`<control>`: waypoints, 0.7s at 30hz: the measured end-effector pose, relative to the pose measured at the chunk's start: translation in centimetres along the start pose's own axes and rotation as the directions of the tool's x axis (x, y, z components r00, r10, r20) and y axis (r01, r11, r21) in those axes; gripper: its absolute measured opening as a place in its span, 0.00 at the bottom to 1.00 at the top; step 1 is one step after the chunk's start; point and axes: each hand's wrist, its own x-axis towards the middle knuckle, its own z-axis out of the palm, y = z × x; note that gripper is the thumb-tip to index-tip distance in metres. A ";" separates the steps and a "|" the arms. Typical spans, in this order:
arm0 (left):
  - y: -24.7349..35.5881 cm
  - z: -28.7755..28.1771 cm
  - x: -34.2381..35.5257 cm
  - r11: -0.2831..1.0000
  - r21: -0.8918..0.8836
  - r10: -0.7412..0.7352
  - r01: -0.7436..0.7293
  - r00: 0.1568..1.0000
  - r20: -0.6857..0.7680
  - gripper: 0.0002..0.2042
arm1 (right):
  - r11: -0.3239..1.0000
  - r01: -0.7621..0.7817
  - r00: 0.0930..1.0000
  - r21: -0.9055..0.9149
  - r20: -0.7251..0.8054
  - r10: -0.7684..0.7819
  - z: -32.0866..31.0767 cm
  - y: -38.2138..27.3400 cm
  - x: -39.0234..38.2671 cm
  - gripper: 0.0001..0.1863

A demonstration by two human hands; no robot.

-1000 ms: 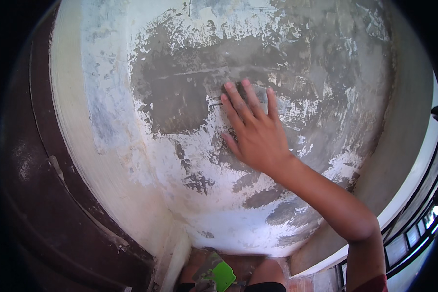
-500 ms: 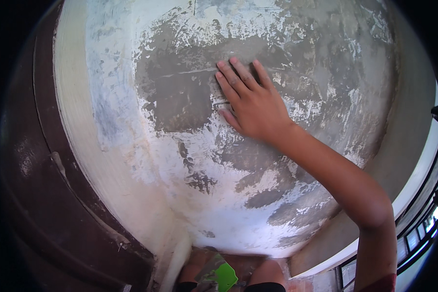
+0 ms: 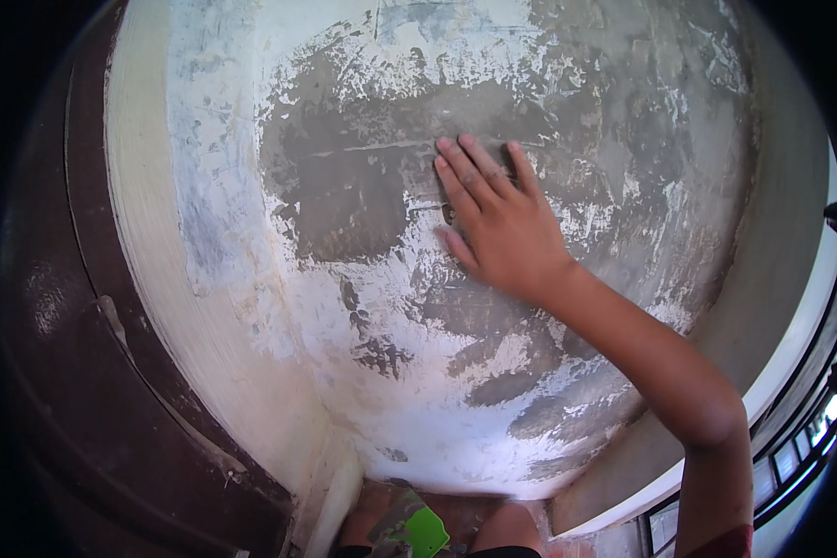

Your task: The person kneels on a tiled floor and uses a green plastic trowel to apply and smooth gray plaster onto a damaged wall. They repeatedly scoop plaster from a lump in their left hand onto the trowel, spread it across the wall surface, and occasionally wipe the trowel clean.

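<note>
My right hand [image 3: 507, 219] lies with its palm toward a patchy wall [image 3: 344, 205], fingers stretched and somewhat spread, and holds nothing. The fingertips rest on a grey plaster area, just below a thin pale horizontal line. Around it, flaking white coating alternates with bare grey patches. At the bottom, near my legs, is a flat tool with a bright green part [image 3: 426, 532] and a grey-smeared plate beside it; its exact kind I cannot make out. My left hand does not show, and what supports the green tool is hidden.
A dark brown door or panel [image 3: 56, 372] with a raised edge runs down the left. To the right, a grey ledge [image 3: 753, 335] with a white edge borders the wall, beyond which are dark window bars [image 3: 781, 474]. My legs [image 3: 510, 530] show at the bottom above reddish flooring.
My right hand has shifted slightly right and lower across the wall, fingers still spread. The green tool has moved slightly left.
</note>
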 end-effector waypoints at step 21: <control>0.0 -0.2 -0.3 1.000 -0.025 -0.010 0.010 1.000 -0.004 0.23 | 0.993 -0.065 0.997 -0.096 -0.041 0.061 -0.6 2.5 -0.4 0.35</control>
